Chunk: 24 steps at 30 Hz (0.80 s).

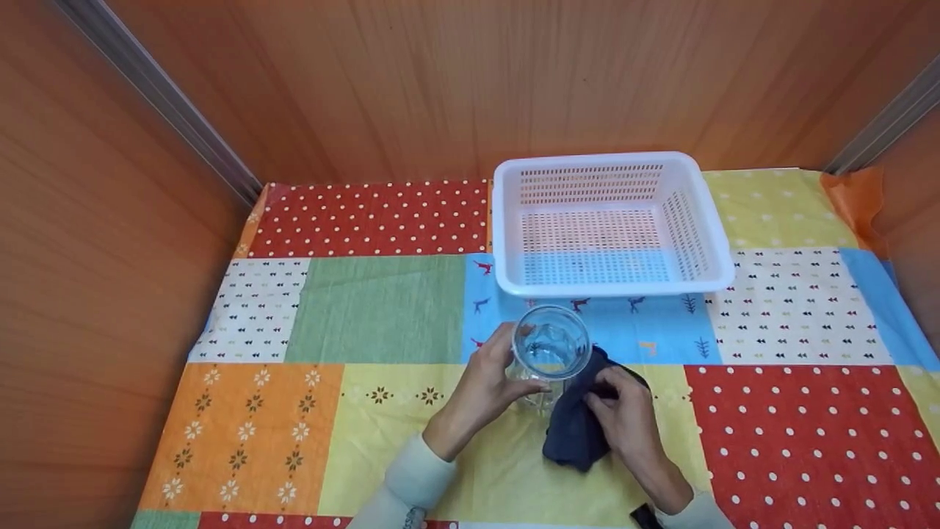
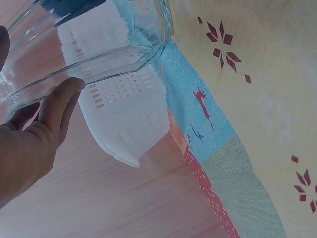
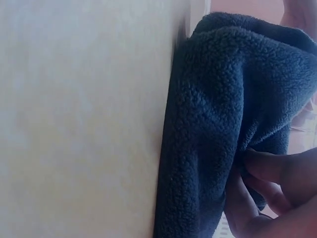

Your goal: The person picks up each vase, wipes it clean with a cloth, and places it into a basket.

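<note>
My left hand (image 1: 481,386) grips a clear glass jar (image 1: 552,344) by its side, thumb toward me and fingers round the far side. The jar's round mouth faces up toward the head camera. In the left wrist view the faceted glass wall (image 2: 114,62) shows between the thumb and fingers (image 2: 62,101). My right hand (image 1: 628,419) pinches a dark blue-grey cloth (image 1: 576,433), which hangs in folds against the jar's right side. Up close in the right wrist view the cloth (image 3: 213,114) looks fluffy, bunched where the fingertips (image 3: 262,166) pinch it.
A white perforated plastic basket (image 1: 613,286) stands just beyond the jar, with nothing in it. Beneath everything lies a patchwork-print tablecloth (image 1: 374,308). Wood-grain panels (image 1: 470,88) wall in the table at the back and on both sides.
</note>
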### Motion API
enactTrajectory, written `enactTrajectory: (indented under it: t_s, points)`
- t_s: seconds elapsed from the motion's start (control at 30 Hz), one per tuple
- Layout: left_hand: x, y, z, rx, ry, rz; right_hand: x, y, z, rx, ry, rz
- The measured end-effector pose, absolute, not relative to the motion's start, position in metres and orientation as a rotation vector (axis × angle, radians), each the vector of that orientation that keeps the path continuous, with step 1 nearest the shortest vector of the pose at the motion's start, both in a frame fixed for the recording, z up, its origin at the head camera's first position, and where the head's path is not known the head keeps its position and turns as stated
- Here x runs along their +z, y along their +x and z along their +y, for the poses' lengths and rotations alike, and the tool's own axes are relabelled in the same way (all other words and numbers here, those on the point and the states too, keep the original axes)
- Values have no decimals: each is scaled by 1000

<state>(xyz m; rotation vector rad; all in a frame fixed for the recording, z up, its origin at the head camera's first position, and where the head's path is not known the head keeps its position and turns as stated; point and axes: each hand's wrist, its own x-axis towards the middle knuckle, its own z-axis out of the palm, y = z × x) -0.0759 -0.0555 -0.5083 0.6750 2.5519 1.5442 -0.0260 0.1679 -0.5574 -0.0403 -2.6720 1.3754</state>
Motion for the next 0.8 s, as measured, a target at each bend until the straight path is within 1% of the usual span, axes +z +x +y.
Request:
enactTrajectory:
  t_s: [0.2,0.57,0.8]
  points:
    - [-509,-76,-55,1543,703,2583,-547,-23,163,1512,-54,-2535]
    - [-510,-76,-56,1546,695,2561,-515,-23,151,1637,21,-2249]
    - [-509,-76,-56,1563,705,2543,-511,-20,147,1665,-24,-2198]
